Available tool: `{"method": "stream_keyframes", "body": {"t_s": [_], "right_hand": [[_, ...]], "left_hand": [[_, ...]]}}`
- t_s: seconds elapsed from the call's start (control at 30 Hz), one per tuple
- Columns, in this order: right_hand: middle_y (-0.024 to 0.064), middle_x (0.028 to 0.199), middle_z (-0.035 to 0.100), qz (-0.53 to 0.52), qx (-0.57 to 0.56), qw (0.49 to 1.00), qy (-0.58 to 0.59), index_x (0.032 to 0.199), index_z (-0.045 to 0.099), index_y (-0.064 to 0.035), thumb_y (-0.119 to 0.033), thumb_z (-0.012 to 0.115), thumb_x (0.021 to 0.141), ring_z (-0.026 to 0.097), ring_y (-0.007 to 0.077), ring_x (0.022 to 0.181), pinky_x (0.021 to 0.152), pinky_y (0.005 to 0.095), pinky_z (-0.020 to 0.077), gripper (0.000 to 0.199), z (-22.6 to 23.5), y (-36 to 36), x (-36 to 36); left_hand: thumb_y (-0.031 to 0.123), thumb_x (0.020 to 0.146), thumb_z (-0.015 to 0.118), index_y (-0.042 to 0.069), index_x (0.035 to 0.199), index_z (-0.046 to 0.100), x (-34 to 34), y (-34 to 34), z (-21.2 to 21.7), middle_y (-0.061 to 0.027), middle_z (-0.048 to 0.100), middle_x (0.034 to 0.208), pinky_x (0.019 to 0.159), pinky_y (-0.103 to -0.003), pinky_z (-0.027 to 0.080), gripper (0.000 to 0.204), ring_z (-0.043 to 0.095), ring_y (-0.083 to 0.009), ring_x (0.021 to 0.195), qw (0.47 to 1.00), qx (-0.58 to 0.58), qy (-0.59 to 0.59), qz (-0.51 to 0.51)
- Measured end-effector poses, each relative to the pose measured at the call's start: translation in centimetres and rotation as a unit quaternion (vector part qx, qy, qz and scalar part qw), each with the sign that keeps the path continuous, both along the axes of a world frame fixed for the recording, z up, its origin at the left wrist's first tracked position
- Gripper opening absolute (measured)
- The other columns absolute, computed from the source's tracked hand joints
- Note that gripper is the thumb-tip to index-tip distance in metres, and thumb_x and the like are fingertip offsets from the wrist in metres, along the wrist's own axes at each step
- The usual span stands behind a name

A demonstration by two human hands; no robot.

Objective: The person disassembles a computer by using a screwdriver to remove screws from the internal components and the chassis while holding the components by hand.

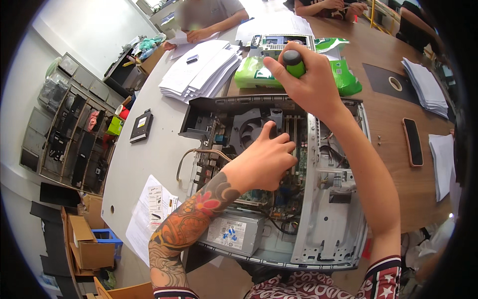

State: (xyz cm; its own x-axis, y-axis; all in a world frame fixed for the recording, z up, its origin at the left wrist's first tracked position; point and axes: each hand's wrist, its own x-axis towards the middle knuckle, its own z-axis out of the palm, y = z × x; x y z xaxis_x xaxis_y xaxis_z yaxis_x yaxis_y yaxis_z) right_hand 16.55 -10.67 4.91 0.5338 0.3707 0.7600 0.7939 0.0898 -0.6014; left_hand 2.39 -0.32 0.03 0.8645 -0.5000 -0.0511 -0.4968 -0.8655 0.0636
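An opened desktop computer case (326, 224) lies flat before me, its inside facing up. My left hand (269, 158) is over the green circuit board, beside the black cooling fan (250, 130). Its fingers are curled down; their tips, and anything in them, are hidden. Raised above the case's far edge, my right hand (318, 82) is closed round a screwdriver with a green and black handle (294, 64). The screwdriver's shaft does not show. A silver power supply (234, 231) sits in the case's near left corner, below my left forearm.
Paper stacks (199, 70) and green packages (256, 74) lie beyond the case. A black drive (142, 125) rests left, with a printed sheet (144, 219) nearer. Small screws (379, 138) and a phone (412, 142) lie right. Other people sit across the table.
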Motion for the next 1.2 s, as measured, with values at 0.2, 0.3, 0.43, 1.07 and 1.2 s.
{"method": "stream_keyframes", "body": {"t_s": [0.2, 0.3, 0.43, 1.07, 1.2], "right_hand": [[0.0119, 0.059, 0.057, -0.009, -0.015, 1.000, -0.005, 0.079, 0.060, -0.0004, -0.029, 0.070, 0.088, 0.054, 0.0275, 0.052, 0.055, 0.0365, 0.0449, 0.032, -0.2, -0.1, 0.1], [0.0118, 0.059, 0.057, -0.009, -0.023, 1.000, 0.003, 0.079, 0.060, -0.0008, -0.030, 0.070, 0.088, 0.054, 0.0273, 0.052, 0.055, 0.0369, 0.0448, 0.032, 0.0, -0.2, 0.0], [0.0115, 0.058, 0.057, -0.015, -0.012, 1.000, -0.007, 0.078, 0.060, -0.0009, -0.030, 0.070, 0.088, 0.053, 0.0266, 0.051, 0.054, 0.0367, 0.0440, 0.033, 0.0, -0.1, 0.2], [0.0124, 0.063, 0.058, 0.016, -0.041, 0.999, 0.023, 0.079, 0.062, -0.0010, -0.042, 0.074, 0.085, 0.056, 0.0264, 0.056, 0.056, 0.0366, 0.0455, 0.044, 0.3, 0.0, -0.2], [0.0127, 0.070, 0.062, -0.029, -0.109, 0.993, -0.040, 0.080, 0.064, -0.0022, -0.053, 0.073, 0.082, 0.062, 0.0297, 0.068, 0.062, 0.0404, 0.0476, 0.052, -0.4, 0.1, 0.5]], "left_hand": [[0.014, 0.064, 0.075, 0.011, 0.087, 0.071, 0.3, -1.8, -0.7, -0.0025, 0.057, 0.091, 0.108, -0.068, 0.023, 0.023, 0.054, -0.0218, 0.105, 0.997, 0.076, -0.006, 0.025], [0.016, 0.068, 0.075, 0.010, 0.087, 0.071, 0.4, -0.6, -1.0, -0.0008, 0.058, 0.090, 0.108, -0.068, 0.023, 0.021, 0.055, -0.0201, 0.105, 1.000, 0.022, -0.003, 0.011], [0.016, 0.071, 0.075, 0.011, 0.086, 0.070, 0.6, -0.7, -0.8, 0.0015, 0.058, 0.087, 0.109, -0.069, 0.021, 0.017, 0.055, -0.0182, 0.105, 0.998, 0.048, 0.028, 0.013], [0.022, 0.076, 0.074, 0.009, 0.085, 0.069, 0.5, -0.1, 0.1, -0.0002, 0.061, 0.082, 0.110, -0.065, 0.022, 0.017, 0.058, -0.0184, 0.101, 0.998, -0.014, 0.053, 0.017], [0.022, 0.078, 0.073, 0.009, 0.085, 0.069, 0.5, -0.2, 0.0, -0.0009, 0.061, 0.083, 0.111, -0.064, 0.021, 0.015, 0.058, -0.0188, 0.102, 0.999, -0.011, 0.043, 0.018]]}}
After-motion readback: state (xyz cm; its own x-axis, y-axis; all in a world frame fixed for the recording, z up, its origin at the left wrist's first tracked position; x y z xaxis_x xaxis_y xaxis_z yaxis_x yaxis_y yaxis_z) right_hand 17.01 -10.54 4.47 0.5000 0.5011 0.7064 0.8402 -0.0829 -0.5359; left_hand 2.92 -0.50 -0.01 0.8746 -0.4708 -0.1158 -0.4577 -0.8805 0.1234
